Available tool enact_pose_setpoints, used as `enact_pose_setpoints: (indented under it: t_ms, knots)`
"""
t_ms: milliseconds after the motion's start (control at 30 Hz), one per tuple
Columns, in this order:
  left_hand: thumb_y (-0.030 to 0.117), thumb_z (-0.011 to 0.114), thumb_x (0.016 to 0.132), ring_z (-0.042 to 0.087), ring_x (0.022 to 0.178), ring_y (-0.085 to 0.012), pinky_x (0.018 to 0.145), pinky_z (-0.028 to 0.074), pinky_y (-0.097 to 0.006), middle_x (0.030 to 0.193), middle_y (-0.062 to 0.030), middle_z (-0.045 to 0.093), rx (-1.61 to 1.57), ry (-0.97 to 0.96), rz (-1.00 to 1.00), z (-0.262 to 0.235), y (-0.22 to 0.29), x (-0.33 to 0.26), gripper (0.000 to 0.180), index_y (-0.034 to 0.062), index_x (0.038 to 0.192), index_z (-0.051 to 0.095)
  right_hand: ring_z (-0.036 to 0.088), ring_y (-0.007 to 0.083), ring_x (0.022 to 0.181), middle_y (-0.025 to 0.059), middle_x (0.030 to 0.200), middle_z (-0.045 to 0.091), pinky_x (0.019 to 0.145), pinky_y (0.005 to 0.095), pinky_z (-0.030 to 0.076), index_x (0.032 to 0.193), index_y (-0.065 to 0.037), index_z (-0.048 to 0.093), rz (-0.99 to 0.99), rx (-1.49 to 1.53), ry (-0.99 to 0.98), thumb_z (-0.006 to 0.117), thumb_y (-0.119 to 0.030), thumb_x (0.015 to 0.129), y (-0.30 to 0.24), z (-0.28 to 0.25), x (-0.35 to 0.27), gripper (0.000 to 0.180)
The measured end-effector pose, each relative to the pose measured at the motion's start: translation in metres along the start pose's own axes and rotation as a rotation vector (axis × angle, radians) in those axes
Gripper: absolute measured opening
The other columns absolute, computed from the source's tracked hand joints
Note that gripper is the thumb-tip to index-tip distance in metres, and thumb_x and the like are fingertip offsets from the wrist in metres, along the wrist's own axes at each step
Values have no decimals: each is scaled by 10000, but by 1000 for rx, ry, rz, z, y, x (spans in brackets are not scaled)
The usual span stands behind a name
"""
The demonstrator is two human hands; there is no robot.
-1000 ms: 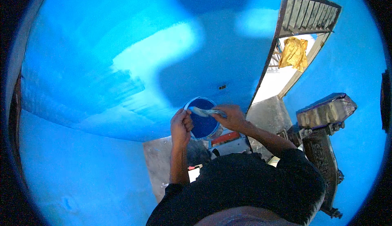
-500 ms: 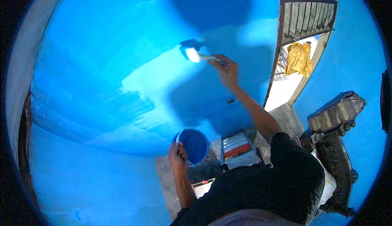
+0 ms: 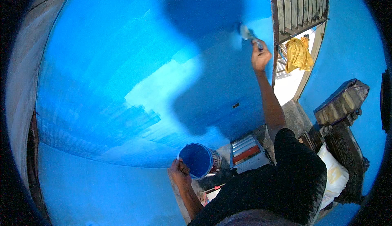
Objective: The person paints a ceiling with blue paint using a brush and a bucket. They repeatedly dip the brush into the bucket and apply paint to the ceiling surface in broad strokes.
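My right hand [image 3: 261,55] is raised to the blue wall [image 3: 212,79], its fingers closed round the handle of a paintbrush [image 3: 246,33]. The pale bristle end is at the wall, inside a dark shadow and left of the doorway; whether it touches cannot be told. Lower down, my left hand [image 3: 179,171] grips the rim or handle of a paint bucket [image 3: 199,160]. Blue coats the bucket's inside, and its opening is tilted toward me. Across the wall, deeper blue brushed areas border a lighter patch [image 3: 157,85] with streaky edges.
At the right is a doorway [image 3: 274,42] with a slatted top and a yellow cloth [image 3: 299,54] hanging in it. Dark carved furniture [image 3: 341,156] and a white sack-like bundle [image 3: 332,175] stand at the lower right. A box-like item with red and white stripes [image 3: 247,154] lies beyond the bucket.
My right hand has carried the paintbrush right and upward along the wall, closer to the doorway. The bucket and left hand sit slightly lower in view, and the view itself has shifted.
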State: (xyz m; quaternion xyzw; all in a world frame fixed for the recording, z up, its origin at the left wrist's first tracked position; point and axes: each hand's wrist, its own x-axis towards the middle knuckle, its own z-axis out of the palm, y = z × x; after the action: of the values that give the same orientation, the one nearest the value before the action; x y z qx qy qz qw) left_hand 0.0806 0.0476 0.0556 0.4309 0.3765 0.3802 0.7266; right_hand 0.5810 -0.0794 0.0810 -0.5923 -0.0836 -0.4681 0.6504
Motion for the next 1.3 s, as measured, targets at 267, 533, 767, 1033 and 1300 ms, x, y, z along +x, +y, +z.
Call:
enact_pose_setpoints:
  t_ms: [267, 533, 767, 1033, 1300]
  knots:
    - [152, 409, 930, 226, 425, -61, 390, 174, -239, 536, 49, 281, -48, 10, -60, 13, -3, -11, 188, 36, 813, 500, 634, 261, 606, 108, 880, 675, 501, 339, 486, 966, -64, 643, -239, -50, -187, 641, -162, 773, -44, 51, -106, 217]
    - [158, 396, 937, 229, 424, -59, 387, 177, -238, 545, 52, 297, -24, 38, -44, 19, 1, -17, 192, 49, 821, 502, 648, 259, 668, 135, 878, 670, 568, 340, 504, 943, -49, 643, -241, 283, -506, 658, -129, 791, -115, 66, -144, 173]
    - [172, 384, 941, 217, 419, -58, 381, 171, -243, 545, 56, 296, 146, 105, -5, 23, 0, -24, 201, 58, 818, 495, 527, 98, 608, 68, 700, 651, 543, 266, 432, 887, -3, 661, 51, 64, -199, 640, -132, 825, 10, 1, 18, 144]
    - [198, 407, 932, 226, 415, -58, 379, 171, -244, 531, 59, 292, 53, -19, -54, 4, -8, -8, 205, 63, 801, 490, 608, 273, 589, 162, 708, 645, 570, 350, 472, 922, -11, 642, 63, -337, -48, 625, -160, 810, 46, -21, 70, 187]
    - [176, 391, 935, 219, 411, -55, 373, 168, -237, 528, 62, 288, 36, 12, -74, 21, 0, -11, 202, 65, 795, 486, 645, 219, 629, 128, 765, 672, 580, 324, 498, 928, -32, 658, 65, 130, -497, 670, -135, 776, -47, -7, -37, 184]
